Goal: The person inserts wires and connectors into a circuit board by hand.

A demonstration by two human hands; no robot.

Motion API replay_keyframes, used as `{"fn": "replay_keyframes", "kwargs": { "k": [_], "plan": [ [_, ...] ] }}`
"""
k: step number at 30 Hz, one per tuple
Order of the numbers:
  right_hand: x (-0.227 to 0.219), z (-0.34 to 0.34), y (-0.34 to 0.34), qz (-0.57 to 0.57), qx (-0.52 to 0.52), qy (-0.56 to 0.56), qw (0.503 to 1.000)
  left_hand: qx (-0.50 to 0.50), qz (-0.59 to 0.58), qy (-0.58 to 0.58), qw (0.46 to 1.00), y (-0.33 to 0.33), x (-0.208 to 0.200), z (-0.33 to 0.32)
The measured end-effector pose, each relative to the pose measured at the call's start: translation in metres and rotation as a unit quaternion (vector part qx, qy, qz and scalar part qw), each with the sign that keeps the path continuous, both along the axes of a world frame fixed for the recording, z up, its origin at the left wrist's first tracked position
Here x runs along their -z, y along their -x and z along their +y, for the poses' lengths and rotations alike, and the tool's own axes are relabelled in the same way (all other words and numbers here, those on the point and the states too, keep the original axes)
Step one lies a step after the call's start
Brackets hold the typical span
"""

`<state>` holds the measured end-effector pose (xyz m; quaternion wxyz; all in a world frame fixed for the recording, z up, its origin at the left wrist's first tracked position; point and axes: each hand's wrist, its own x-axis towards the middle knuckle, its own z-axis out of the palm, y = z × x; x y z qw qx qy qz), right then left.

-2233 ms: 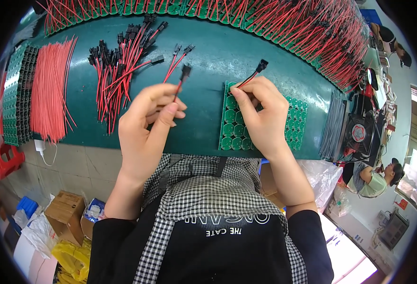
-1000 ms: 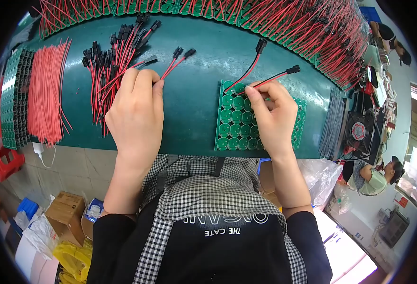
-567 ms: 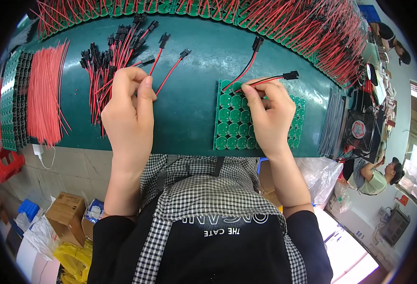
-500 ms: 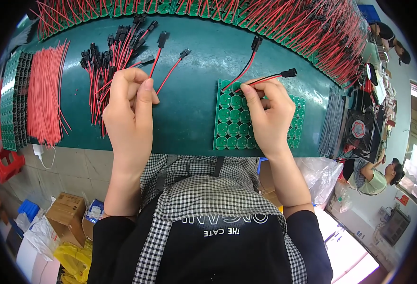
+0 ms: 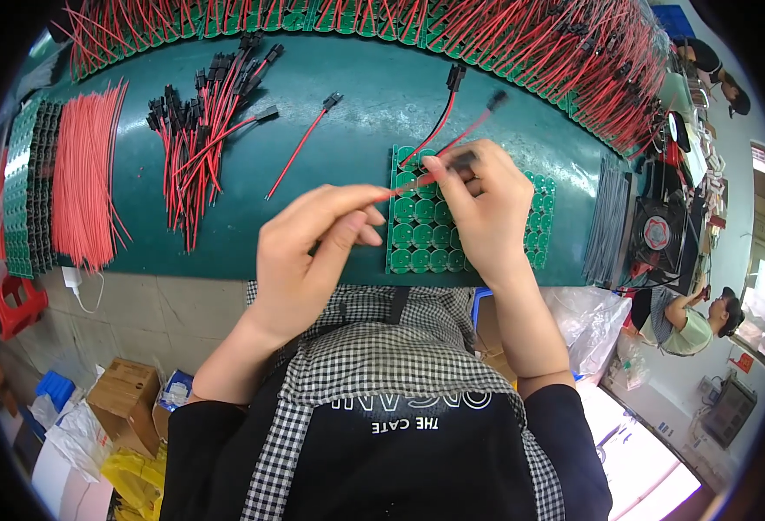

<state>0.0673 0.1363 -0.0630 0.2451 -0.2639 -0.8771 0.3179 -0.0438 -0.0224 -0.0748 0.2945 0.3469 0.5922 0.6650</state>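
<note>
Between my two hands stretches a red-and-black connector lead (image 5: 413,184), blurred, with its dark plug by my right fingers. My left hand (image 5: 304,252) pinches the lead's wire end at the left edge of a green circuit board panel (image 5: 404,234). Over that panel, my right hand (image 5: 493,213) closes thumb and fingers on the plug end. A second lead with a black plug (image 5: 454,78) rises from the panel's top-left corner. Just right of it stands another lead with a blurred plug (image 5: 497,101), its lower end hidden behind my right hand.
A single lead (image 5: 300,149) lies left of the panel. Beyond it is a pile of leads with black plugs (image 5: 200,130). Red wires (image 5: 87,174) and stacked boards (image 5: 26,191) sit far left. Wired boards (image 5: 382,22) line the back; grey wires (image 5: 606,221) and a fan (image 5: 656,234) stand right.
My left hand has moved right from beside the pile, bringing a lead to my right hand. The lead my right hand pinched now stands up from the panel, behind that hand.
</note>
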Motion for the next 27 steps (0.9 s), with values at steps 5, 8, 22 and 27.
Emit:
{"fn": "replay_keyframes", "kwargs": {
  "k": [5,8,22,27],
  "plan": [
    [-0.012,-0.008,-0.015,0.009,-0.017,0.100,0.995,0.046,-0.112,0.032,0.992,-0.011,-0.005,0.001],
    [-0.018,-0.019,-0.023,0.025,-0.119,0.251,0.960,0.065,-0.136,0.032,0.988,-0.012,-0.003,0.002],
    [-0.017,0.002,-0.024,0.054,-0.110,0.156,0.980,0.090,-0.081,0.164,0.979,0.003,-0.025,0.008],
    [-0.002,0.012,-0.020,0.032,0.016,0.090,0.995,-0.200,0.434,0.237,0.846,0.024,-0.004,0.008]
  ]
}}
